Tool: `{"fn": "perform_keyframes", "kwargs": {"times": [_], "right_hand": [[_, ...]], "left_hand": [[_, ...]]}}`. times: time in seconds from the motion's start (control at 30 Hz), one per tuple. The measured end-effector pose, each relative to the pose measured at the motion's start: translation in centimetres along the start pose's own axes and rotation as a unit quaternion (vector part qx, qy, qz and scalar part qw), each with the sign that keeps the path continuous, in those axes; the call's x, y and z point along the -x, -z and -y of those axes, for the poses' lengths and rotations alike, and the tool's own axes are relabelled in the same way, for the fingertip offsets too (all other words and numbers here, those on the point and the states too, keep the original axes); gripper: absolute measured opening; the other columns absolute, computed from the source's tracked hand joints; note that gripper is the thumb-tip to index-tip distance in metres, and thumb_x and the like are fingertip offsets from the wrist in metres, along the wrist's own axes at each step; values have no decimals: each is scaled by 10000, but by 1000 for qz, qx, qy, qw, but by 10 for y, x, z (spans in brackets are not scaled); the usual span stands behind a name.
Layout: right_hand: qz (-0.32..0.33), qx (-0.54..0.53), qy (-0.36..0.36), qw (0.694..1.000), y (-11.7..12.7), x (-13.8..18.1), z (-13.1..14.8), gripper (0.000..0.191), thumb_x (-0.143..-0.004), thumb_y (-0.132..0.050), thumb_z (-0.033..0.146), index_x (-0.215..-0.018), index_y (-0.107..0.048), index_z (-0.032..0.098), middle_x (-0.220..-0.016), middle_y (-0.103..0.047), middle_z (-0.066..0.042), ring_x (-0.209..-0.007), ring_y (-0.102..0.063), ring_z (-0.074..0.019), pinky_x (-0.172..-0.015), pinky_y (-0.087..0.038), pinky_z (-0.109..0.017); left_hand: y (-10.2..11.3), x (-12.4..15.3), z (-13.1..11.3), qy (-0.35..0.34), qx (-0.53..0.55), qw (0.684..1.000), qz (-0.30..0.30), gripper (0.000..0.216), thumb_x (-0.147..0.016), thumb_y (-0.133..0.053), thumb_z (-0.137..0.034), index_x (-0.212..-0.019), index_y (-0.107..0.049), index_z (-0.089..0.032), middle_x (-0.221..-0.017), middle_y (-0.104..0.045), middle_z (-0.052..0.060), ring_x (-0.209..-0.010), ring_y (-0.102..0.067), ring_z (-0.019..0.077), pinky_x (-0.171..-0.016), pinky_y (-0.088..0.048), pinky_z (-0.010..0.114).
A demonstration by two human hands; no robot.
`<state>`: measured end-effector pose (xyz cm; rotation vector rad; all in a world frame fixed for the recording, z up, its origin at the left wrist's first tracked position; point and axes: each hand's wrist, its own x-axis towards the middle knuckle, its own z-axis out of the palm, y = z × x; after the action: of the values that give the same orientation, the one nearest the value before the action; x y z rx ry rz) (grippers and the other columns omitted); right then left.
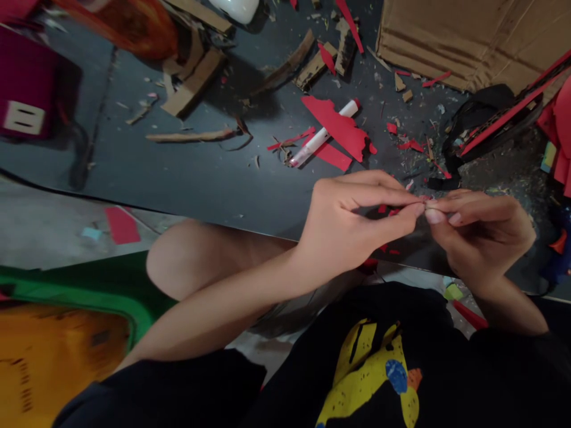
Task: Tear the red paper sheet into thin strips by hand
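My left hand (357, 223) and my right hand (479, 232) meet fingertip to fingertip above the near edge of a black table (187, 172). Both hands pinch a tiny pale piece (426, 205) between thumb and forefinger; I cannot make out what it is. Small red paper bits (387, 210) lie under the hands. Beyond the hands, a white and red marker pen (322, 134) lies across torn red paper (341, 128).
Cardboard strips (196, 83) and scraps litter the far side of the table. A large brown cardboard sheet (468, 35) lies at the back right, beside a black and red object (495, 122). A magenta box (31, 89) stands at the far left. An orange and green item (66, 333) lies by my knee.
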<state>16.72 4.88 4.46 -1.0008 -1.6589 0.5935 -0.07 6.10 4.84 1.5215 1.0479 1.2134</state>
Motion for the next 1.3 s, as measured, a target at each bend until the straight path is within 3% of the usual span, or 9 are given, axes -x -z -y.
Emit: {"fn": "perform_keyframes", "kwargs": {"times": [0.2,0.5,0.73,0.87,1.13,1.3], "right_hand": [[1,-18,-17,1000,1,1,-1,194,-759,-738,101,-763,-608,244,-783,-759,37,-701,-721,-141,-695,-612,-310],[-3,-65,-44,997,-2,1,-1,203,-749,-742,87,-744,-601,233,-758,-746,29,-705,-717,-130,-678,-610,-277],[-27,-50,-48,997,-4,1,0,203,-753,-738,97,-720,-589,231,-718,-737,42,-666,-720,-126,-653,-609,-269],[-35,-16,-20,999,-3,1,-2,207,-752,-736,97,-728,-593,246,-718,-743,38,-661,-727,-154,-665,-623,-322],[15,75,118,990,1,-1,-11,230,-718,-761,87,-761,-606,252,-779,-761,39,-657,-731,-162,-639,-626,-330],[44,129,169,976,3,-3,-12,221,-718,-764,90,-734,-606,244,-812,-775,22,-653,-733,-152,-631,-623,-300]], "left_hand": [[0,-2,1,121,97,988,12,111,-746,-730,-124,-750,-768,-229,-734,-733,-28,-642,-673,94,-535,-539,174],[-5,0,-3,103,60,992,-29,98,-726,-724,-124,-718,-765,-212,-729,-744,-22,-628,-670,89,-531,-527,161],[-10,3,-2,73,49,995,-45,119,-764,-703,-117,-743,-764,-217,-775,-758,-15,-671,-696,103,-594,-571,181],[-10,3,0,17,40,998,-44,145,-762,-710,-98,-790,-771,-227,-799,-768,-10,-707,-711,103,-643,-591,180],[-3,0,1,-62,-95,993,-41,181,-775,-687,-147,-778,-758,-313,-763,-761,-36,-683,-712,144,-624,-617,274],[-1,0,4,-116,-139,983,-40,178,-796,-662,-178,-733,-734,-328,-718,-745,-69,-640,-691,131,-776,-620,341]]}}
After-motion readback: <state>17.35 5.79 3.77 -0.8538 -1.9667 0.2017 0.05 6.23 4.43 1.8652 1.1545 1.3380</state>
